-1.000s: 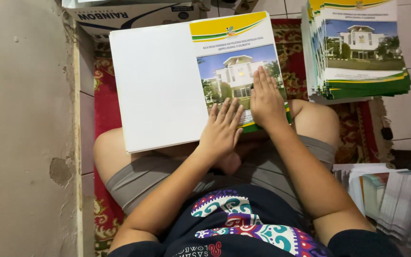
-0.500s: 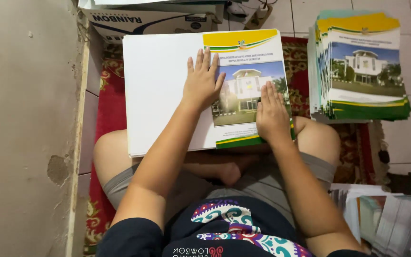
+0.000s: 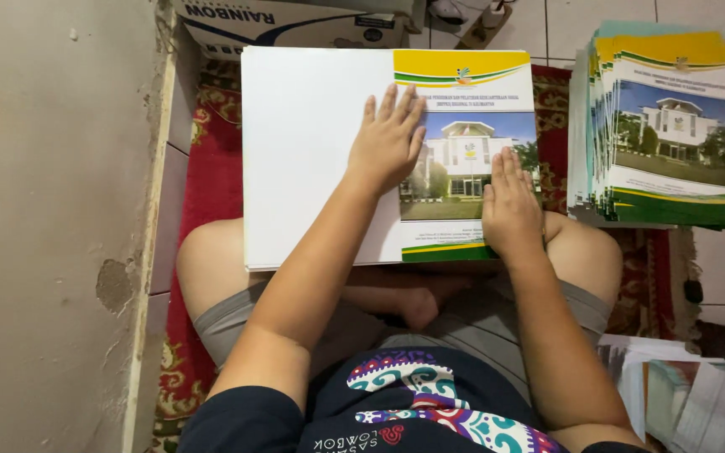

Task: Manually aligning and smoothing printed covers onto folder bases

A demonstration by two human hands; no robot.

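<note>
A large printed sheet [image 3: 312, 151] lies across my crossed legs, its left half plain white and its right half showing a white building under a yellow and green band. My left hand [image 3: 389, 141] rests flat on the sheet's middle, fingers together and pointing away from me. My right hand [image 3: 509, 205] presses flat on the lower right part of the picture, near the sheet's front edge. Neither hand grips anything.
A thick stack of the same printed covers [image 3: 673, 126] stands on the floor at the right. A cardboard box [image 3: 295, 23] sits beyond the sheet. A bare wall [image 3: 52, 226] runs along the left. Loose papers [image 3: 690, 394] lie at lower right on a red patterned rug [image 3: 207, 184].
My left hand slid from the sheet's front edge up to its middle. My right hand moved down toward the lower right corner. The view shifted slightly.
</note>
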